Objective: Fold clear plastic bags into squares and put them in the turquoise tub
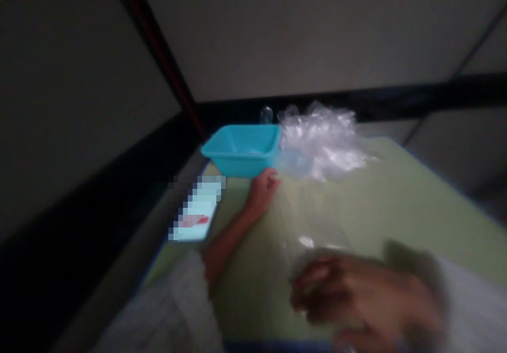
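Observation:
A thin clear plastic bag [312, 239] lies over the table between my hands, its outline faint apart from a few bright glints. My left hand [263, 189] is closed at the bag's far end, just in front of a turquoise plastic basin [241, 163]. Nearer to me, my right hand [352, 289] is over the bag's near end. Its fingers are bent and smeared by motion, so their grip is unclear. Behind the bag rises a heap of crumpled clear plastic [325, 136], beside the basin's right wall.
A phone with a lit, pixelated screen [200, 210] rests at the table's left edge, beside my left forearm. The yellow-green table [420, 200] has a blue edge. A pale wall with a dark band stands behind it. The picture is dim.

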`<state>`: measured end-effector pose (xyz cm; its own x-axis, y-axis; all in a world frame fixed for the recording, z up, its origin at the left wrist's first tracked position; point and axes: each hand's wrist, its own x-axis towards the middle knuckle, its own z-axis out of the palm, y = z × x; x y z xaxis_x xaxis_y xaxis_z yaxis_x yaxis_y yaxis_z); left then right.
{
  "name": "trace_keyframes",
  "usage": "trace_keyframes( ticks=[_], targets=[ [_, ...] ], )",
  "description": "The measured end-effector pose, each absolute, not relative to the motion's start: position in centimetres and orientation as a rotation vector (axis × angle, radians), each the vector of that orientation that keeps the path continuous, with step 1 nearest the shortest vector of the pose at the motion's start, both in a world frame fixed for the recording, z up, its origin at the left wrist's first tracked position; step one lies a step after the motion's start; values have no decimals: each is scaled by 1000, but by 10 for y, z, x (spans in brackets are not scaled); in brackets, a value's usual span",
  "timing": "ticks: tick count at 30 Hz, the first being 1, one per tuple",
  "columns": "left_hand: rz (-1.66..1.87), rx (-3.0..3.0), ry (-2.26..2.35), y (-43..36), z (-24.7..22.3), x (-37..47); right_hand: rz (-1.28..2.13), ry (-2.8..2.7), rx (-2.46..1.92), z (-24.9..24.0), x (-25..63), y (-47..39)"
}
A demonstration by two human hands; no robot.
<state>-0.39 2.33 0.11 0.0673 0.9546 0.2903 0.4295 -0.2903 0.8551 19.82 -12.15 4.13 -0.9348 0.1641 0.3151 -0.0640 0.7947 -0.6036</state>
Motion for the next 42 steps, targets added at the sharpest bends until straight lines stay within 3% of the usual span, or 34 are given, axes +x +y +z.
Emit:
trace_keyframes(
  ticks=[7, 17, 24, 42],
  targets=[
    [1170, 1715, 1305, 2, 13, -12, 1067, -2427, -354, 57, 212, -124],
    [1241, 1898, 1455, -14, 20, -18, 630, -2427, -637, 38, 228, -91],
    [1019, 1928, 1277, -24, 12, -8, 437, -2187, -1002, 29, 242, -75],
    [891, 2121, 1189, -37, 14, -21, 592, -2017, -1211, 15, 246, -51]
  ],
)
